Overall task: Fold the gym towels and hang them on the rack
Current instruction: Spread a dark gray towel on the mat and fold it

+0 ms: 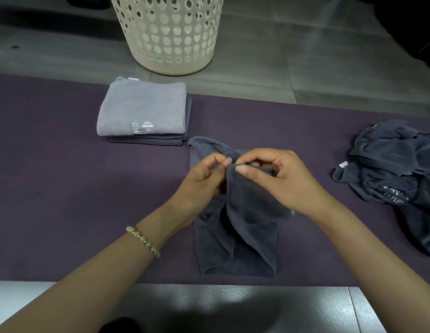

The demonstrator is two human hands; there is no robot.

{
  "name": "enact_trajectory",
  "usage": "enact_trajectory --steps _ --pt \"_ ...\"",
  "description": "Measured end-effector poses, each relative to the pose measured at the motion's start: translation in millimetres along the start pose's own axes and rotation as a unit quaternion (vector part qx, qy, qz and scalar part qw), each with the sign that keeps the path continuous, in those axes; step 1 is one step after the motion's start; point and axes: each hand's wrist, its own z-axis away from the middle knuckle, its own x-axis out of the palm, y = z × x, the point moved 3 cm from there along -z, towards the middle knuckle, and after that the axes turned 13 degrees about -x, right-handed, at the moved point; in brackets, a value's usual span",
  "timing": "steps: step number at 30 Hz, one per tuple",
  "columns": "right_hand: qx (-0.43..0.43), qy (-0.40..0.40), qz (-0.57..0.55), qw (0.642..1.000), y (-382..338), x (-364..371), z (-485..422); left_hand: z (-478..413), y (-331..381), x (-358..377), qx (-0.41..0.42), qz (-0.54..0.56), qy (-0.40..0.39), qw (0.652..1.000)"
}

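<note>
A dark grey towel (pixel 242 231) lies bunched on the purple mat (pixel 65 188), its upper part lifted. My left hand (pixel 202 181) and my right hand (pixel 278 176) meet above it, and both pinch the towel's top edge between thumb and fingers. Cloth hangs from the pinch in loose folds down to the mat. To the upper left sits a stack of folded towels (pixel 143 111), a light grey one on top of darker ones. No rack is in view.
A heap of crumpled dark grey towels (pixel 396 174) lies at the mat's right end. A cream perforated laundry basket (pixel 170 32) stands on the grey tiled floor behind the mat. Glossy floor tiles run along the near edge.
</note>
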Motion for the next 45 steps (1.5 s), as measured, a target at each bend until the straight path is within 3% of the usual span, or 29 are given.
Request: enact_trajectory --steps 6,11,13,16,19,21,23,25,27,28,31,33,37,41,45 --pt "0.012 0.077 0.022 0.997 18 -5 6 1 -3 11 0.0 -0.001 0.006 1.0" --pt "0.022 0.088 -0.024 0.996 23 -2 6 0 -4 14 0.032 0.007 0.043 0.999" --pt "0.065 0.062 -0.046 0.995 29 -4 9 -4 -5 10 0.042 0.014 0.061 0.997" --pt "0.162 -0.034 -0.047 0.985 50 -9 22 -10 1 -1 0.041 0.139 0.071 0.987" --pt "0.195 -0.085 -0.022 0.977 72 -11 39 -14 2 -27 0.029 0.208 0.16 0.964" --pt "0.206 -0.115 -0.025 0.972 81 -8 45 -16 -7 -48 0.028 0.098 0.22 0.97" --pt "0.207 -0.138 -0.025 0.968 86 -5 47 -14 -14 -64 0.036 -0.112 0.24 0.964" --pt "0.205 -0.143 -0.029 0.968 89 -4 46 -9 -23 -74 0.035 -0.368 0.243 0.897" --pt "0.205 -0.137 -0.058 0.967 89 -4 43 -4 -31 -78 0.027 -0.523 0.231 0.82" --pt "0.205 -0.129 -0.077 0.967 88 -3 41 -2 -34 -77 0.014 -0.535 0.197 0.822" --pt "0.212 -0.093 -0.134 0.963 84 8 30 0 -36 -54 -0.015 -0.421 0.049 0.905" --pt "0.218 -0.086 -0.153 0.96 83 19 22 -1 -36 -35 -0.007 -0.333 0.009 0.943" --pt "0.235 -0.089 -0.168 0.953 87 28 17 -5 -35 -27 -0.039 -0.213 0.044 0.975" --pt "0.292 -0.122 -0.167 0.934 98 19 31 -11 -39 -51 -0.074 -0.121 0.125 0.982" --pt "0.297 -0.1 -0.097 0.945 113 -4 48 -12 -46 -82 -0.092 -0.143 0.183 0.968"
